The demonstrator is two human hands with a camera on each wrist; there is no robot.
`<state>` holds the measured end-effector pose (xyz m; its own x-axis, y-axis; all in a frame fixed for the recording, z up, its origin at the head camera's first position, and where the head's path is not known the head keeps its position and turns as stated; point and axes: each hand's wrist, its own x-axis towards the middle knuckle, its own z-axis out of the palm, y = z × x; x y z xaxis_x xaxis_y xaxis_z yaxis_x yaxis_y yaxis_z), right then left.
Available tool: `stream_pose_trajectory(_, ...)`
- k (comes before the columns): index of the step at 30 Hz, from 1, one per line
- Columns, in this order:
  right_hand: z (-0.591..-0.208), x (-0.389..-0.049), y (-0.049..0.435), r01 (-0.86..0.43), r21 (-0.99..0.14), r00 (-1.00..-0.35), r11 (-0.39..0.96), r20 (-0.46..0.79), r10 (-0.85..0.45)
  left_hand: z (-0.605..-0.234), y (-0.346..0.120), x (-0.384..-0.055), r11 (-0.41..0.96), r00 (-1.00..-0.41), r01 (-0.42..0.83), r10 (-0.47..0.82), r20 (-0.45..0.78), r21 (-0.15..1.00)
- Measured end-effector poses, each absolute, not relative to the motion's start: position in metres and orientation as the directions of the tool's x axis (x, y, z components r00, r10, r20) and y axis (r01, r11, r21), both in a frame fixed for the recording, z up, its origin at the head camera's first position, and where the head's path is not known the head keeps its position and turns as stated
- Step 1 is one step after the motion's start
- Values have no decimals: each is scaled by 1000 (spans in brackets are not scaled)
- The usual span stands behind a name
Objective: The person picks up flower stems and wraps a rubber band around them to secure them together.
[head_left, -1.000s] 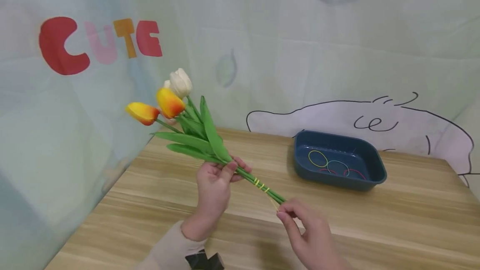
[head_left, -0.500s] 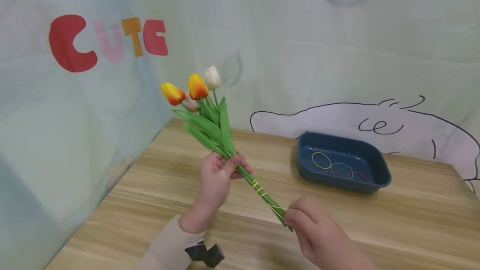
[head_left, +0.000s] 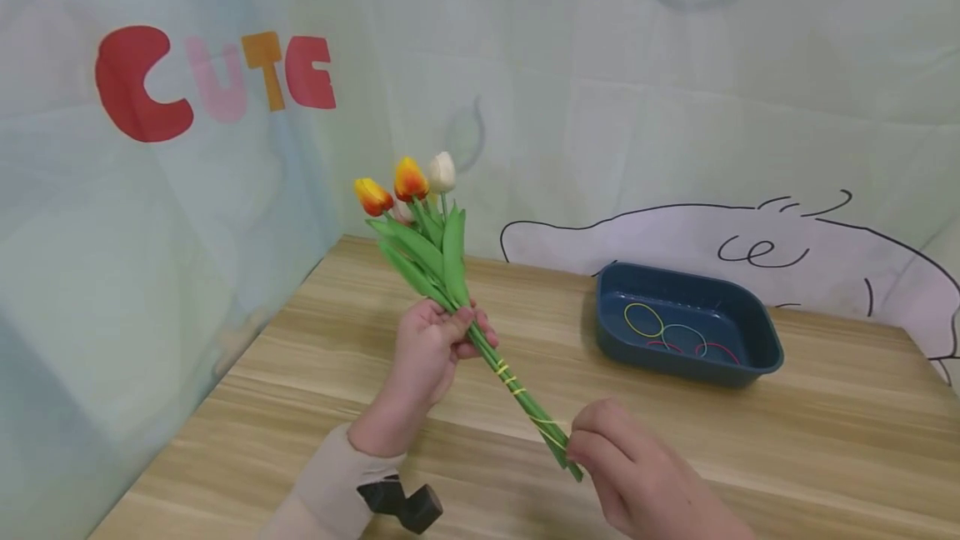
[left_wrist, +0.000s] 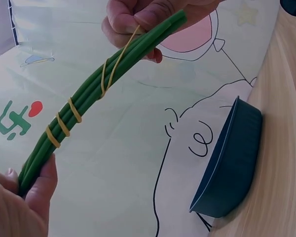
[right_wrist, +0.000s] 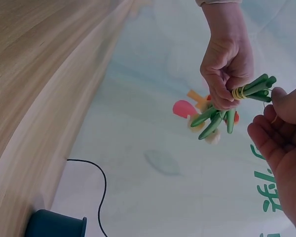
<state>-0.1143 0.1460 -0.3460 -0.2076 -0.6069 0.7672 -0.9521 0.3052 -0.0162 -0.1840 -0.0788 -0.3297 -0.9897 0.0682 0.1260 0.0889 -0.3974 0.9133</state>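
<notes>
My left hand (head_left: 435,348) grips a bunch of artificial tulips just under the leaves (head_left: 412,252). Orange-yellow tulips (head_left: 411,180) and a white tulip (head_left: 442,172) top the bunch; a pale pink one is partly hidden behind them. Along the green stems (left_wrist: 91,91), a yellow rubber band (left_wrist: 63,124) is wound several times, and a looser loop of it crosses nearer the cut ends. Near those ends, my right hand (head_left: 637,465) pinches the stretched end of the band between thumb and finger, as the left wrist view shows.
A dark blue tray (head_left: 682,365) stands at the back right of the wooden table (head_left: 337,332). Inside it lie loose rubber bands, a yellow one (head_left: 643,320), a light blue one and red ones. A printed cloth backdrop (head_left: 600,107) hangs behind and on the left.
The bunch has turned more upright and its flower heads have shifted right. My right hand has drawn the band across the stems toward their lower ends, and a looser loop now lies there.
</notes>
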Motion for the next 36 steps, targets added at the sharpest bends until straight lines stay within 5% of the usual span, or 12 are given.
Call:
stream_pose_trajectory(5, -345, -111, 148, -952, -65, -242, 298, 753, -611, -328, -82, -184, -402, -988, 35, 124, 92, 915)
stream_pose_trajectory(22, -341, -109, 150, -970, -46, -189, 239, 761, -620, -330, -83, -192, -460, -983, -113, 181, -31, 880)
stream_pose_trajectory(36, -337, -115, 146, -995, -35, -81, 95, 842, -533, -330, -85, -191, -526, -952, -198, 305, -33, 827)
